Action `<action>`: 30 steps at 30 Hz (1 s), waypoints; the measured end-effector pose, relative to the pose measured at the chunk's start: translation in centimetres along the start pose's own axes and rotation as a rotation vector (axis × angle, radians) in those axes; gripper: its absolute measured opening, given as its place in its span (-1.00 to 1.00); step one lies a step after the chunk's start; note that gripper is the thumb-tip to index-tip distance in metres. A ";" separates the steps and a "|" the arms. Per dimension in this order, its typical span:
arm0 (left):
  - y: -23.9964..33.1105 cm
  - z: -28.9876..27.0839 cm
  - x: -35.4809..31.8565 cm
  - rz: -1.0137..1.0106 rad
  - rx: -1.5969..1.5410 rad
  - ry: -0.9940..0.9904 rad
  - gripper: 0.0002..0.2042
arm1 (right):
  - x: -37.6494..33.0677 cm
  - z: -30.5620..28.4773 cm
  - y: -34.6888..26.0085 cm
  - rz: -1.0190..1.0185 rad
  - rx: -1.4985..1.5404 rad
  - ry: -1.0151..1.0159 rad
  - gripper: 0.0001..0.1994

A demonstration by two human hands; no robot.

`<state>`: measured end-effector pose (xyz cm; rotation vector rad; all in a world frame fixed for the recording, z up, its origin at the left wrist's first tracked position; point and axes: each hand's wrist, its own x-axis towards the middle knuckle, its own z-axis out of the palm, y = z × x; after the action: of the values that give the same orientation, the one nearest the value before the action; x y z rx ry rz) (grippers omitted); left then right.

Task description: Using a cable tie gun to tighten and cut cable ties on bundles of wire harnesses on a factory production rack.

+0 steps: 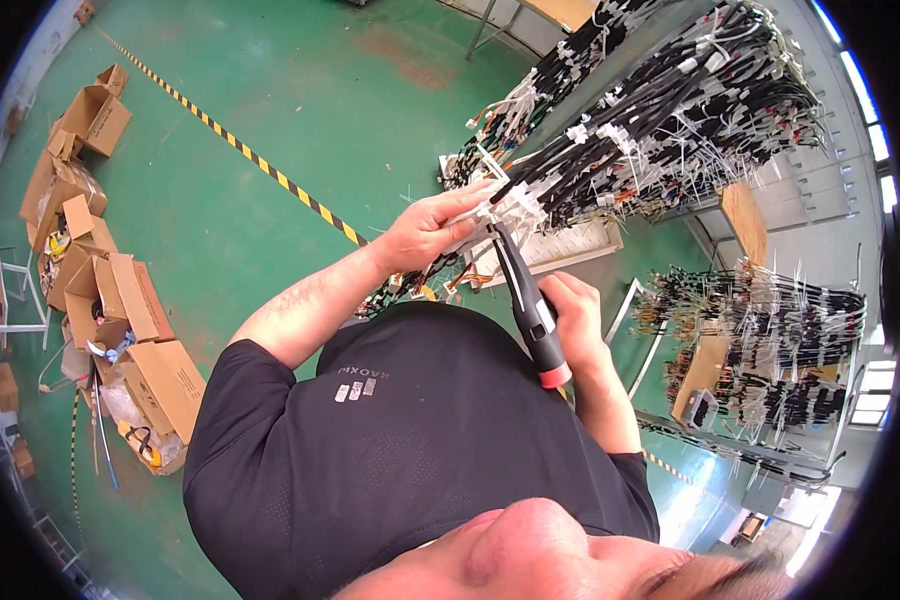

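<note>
A thick bundle of black wires (610,140) with white connectors hangs in front of me from a rack, and thin white cable ties (492,163) stick out of it. My left hand (425,235) is closed on the near end of this bundle, its fingers next to the white connectors (520,208). In my right hand (575,312) is a black and grey cable tie gun (528,305) with a red end. Its narrow nose points at the bundle, close to my left fingertips. My right fingers wrap around its handle and are partly hidden.
Beneath the bundle is a white tray (570,248). More wire harnesses (780,340) hang on a rack to the right. Open cardboard boxes (135,300) line the left side, beyond a yellow-and-black floor stripe (270,172). A wooden-topped table (560,12) stands at the far side.
</note>
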<state>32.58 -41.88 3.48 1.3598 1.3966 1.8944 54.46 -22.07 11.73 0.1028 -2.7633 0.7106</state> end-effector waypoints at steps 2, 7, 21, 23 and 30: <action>0.3 0.0 0.3 0.001 0.037 -0.005 -0.52 | 0.7 -0.1 -0.2 -0.008 -0.060 0.019 -0.77; 0.8 0.5 0.1 -0.022 0.069 0.013 -0.51 | 1.4 0.3 -0.3 -0.195 -0.121 0.231 -0.82; 1.2 0.0 3.0 -0.406 -0.358 -0.040 0.15 | -2.4 0.9 4.8 -0.100 -0.287 0.308 -0.54; 1.1 0.5 3.3 -0.463 -0.365 -0.037 0.11 | -2.6 1.8 5.4 -0.069 -0.353 0.400 -0.51; 1.3 2.8 4.8 -0.607 -0.196 -0.011 -0.16 | -3.2 2.8 7.1 0.009 -0.372 0.391 -0.53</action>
<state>33.24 -37.34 6.88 0.7353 1.3733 1.5563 55.80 -17.17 5.17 -0.1151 -2.4639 0.1801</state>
